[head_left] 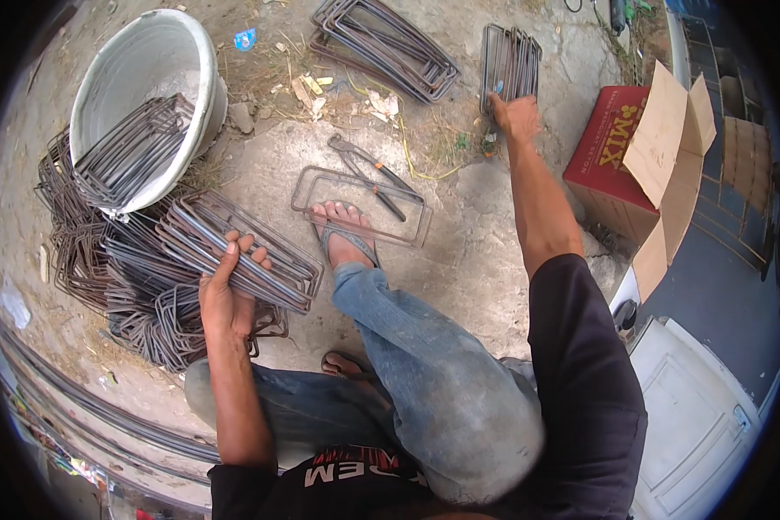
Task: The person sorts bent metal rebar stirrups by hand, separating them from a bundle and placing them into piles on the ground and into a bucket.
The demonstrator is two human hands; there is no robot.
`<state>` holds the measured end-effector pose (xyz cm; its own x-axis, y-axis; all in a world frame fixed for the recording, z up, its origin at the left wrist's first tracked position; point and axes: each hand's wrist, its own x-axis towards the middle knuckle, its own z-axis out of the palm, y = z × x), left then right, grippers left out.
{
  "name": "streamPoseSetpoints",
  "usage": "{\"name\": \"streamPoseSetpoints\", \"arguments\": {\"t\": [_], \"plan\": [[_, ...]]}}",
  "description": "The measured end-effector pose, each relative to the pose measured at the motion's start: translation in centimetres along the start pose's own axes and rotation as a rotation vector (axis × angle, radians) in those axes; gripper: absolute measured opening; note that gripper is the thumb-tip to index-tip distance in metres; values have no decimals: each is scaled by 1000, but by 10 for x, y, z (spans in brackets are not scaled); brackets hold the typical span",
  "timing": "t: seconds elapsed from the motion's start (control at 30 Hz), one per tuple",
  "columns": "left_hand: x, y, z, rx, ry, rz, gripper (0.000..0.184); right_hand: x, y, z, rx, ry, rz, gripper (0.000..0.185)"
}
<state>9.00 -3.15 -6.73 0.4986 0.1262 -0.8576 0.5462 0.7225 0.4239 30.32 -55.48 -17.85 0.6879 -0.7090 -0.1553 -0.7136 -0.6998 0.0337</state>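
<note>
My left hand point(232, 290) is closed around a bundle of bent steel rebar stirrups point(225, 243), thumb on top, held above a tangled heap of stirrups point(160, 325). Out to the right, my right hand point(518, 120) reaches to the near end of another stack of stirrups point(513, 62) on the ground. Its fingers curl at that end, partly hidden. Between my hands a single stirrup point(403, 241) lies across my sandalled foot point(348, 247). End-cutting nippers point(366, 176) with orange-marked handles rest just beyond it.
A whitish tub point(210, 52) with stirrups inside stands at upper left. More stirrups point(386, 43) lie at the top centre. On the right are an open cardboard box point(611, 156) and a white panel point(698, 425). Long bars point(104, 407) run along the lower left.
</note>
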Motion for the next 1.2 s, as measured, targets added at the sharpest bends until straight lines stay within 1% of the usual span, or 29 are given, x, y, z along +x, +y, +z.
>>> {"name": "streamPoseSetpoints", "arguments": {"t": [0.13,0.23,0.3,0.33,0.37,0.43,0.47,0.5,0.53,0.6,0.7,0.73,0.8,0.9,1.0,1.1,1.2], "plan": [[0,0,-1,-10,-12,6,33,-7,-5,8,-43,75,-9,117],[1,0,1,16,15,4,32,-13,-7,14,-77,182,-12,109],[2,-2,2,0,7,-4,32,-22,2,9,6,429,-304,90],[1,0,-1,-3,13,-1,32,-39,-5,4,63,541,-450,81],[2,0,-4,-3,-26,-5,31,-59,-14,1,129,392,-625,70],[4,2,-4,-14,-36,1,32,-138,-21,-26,248,79,-973,50],[6,-1,-3,-21,-43,-4,32,-185,-22,-28,292,-88,-1036,34],[5,0,-1,-22,-36,-9,33,-226,-17,-30,289,-297,-1114,34],[4,-1,-1,-16,-32,-10,33,-266,-14,-30,254,-444,-1200,37],[3,2,1,-8,-46,-1,34,-317,-3,-11,204,-391,-1278,33],[1,3,-6,-2,-38,3,35,-327,4,0,104,-554,-1034,29],[2,1,-6,-8,-53,-4,36,-322,5,1,63,-591,-1011,29],[4,-1,-5,-2,-14,10,36,-313,10,2,-22,-659,-936,28],[4,-3,-5,-11,-54,-1,37,-301,25,0,-69,-694,-1090,22],[-1,-1,-9,8,-50,-5,37,-297,34,1,-41,-660,-1132,21],[-1,-1,-4,32,-52,-4,38,-291,40,-2,-78,-614,-1153,20],[-2,-2,-6,22,-62,-5,40,-294,43,-18,-103,-665,-1056,17]]}}
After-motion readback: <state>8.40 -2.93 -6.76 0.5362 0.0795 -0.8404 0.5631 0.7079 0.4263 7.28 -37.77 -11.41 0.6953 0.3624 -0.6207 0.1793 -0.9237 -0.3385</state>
